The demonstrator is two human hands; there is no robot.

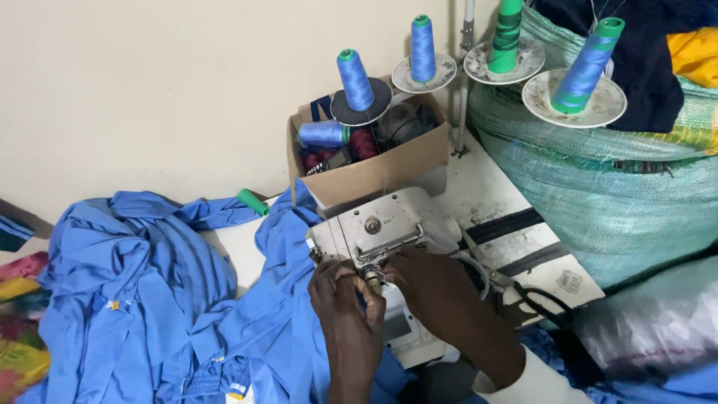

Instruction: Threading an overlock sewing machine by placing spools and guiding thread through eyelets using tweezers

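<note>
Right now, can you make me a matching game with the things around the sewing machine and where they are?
Things:
1. brown cardboard box
2. black-handled scissors
3. blue fabric heap
4. green woven sack

Places:
A. left of the white sewing machine
B. far right, behind the thread stand
C. behind the machine, holding spools
D. on the table, right of the right hand

Pairs: 1-C, 2-D, 3-A, 4-B

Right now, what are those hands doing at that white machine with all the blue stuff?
A person sits at a white sewing machine. Both hands are at its front: the left hand and the right hand pinch at the small metal parts near the needle area, where thin threads run down. Blue fabric lies heaped to the left. Blue thread cones stand on a rack behind, above a cardboard box of spools. Black-handled scissors rest on the table.
</note>
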